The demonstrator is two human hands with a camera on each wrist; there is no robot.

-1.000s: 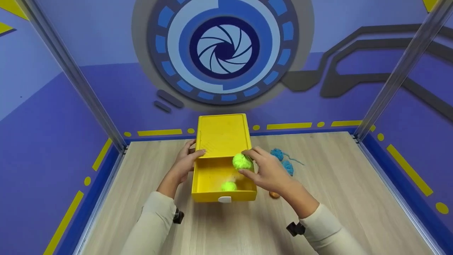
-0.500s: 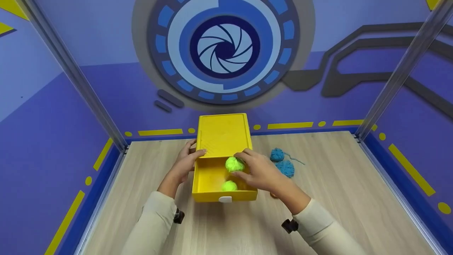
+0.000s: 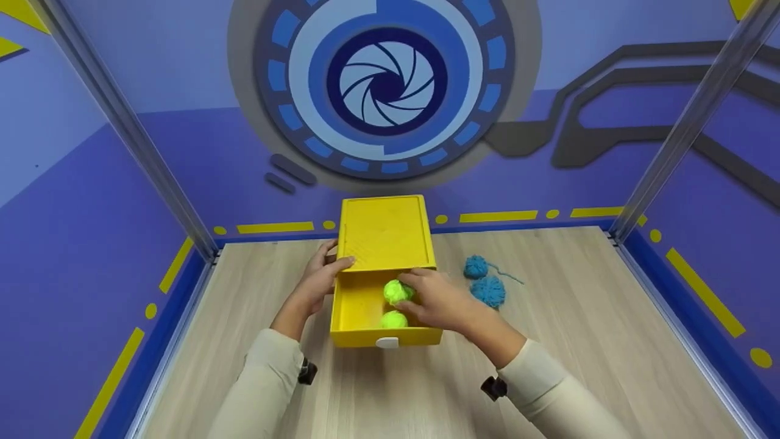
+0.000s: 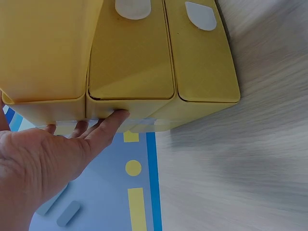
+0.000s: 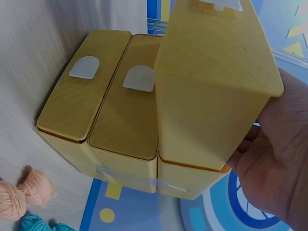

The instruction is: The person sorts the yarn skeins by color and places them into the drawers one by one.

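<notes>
A yellow drawer cabinet (image 3: pixel 384 235) stands at the back of the table, its top drawer (image 3: pixel 359 339) pulled out towards me. Along the cabinet's left side rest the fairly straight fingers of my left hand (image 3: pixel 312 281), with the thumb on the top edge. My right hand (image 3: pixel 443 300) reaches over the drawer's right wall and pinches a neon yellow-green yarn ball (image 3: pixel 396 292) inside it. A second neon yarn ball (image 3: pixel 395 320) lies near the drawer front. In the right wrist view the drawer's wall hides both neon balls and my right fingertips.
Two blue yarn balls (image 3: pixel 489 291), one with a loose tail, lie right of the cabinet. Peach-coloured yarn balls (image 5: pixel 37 186) show beside them in the right wrist view. Two lower drawers (image 4: pixel 130 57) are shut. A printed wall (image 3: pixel 274 207) rises close behind the cabinet.
My right hand has moved left and down into the drawer with the neon yarn ball. The brownish-orange thing beside the cabinet is now hidden behind my right arm. My left hand stays put.
</notes>
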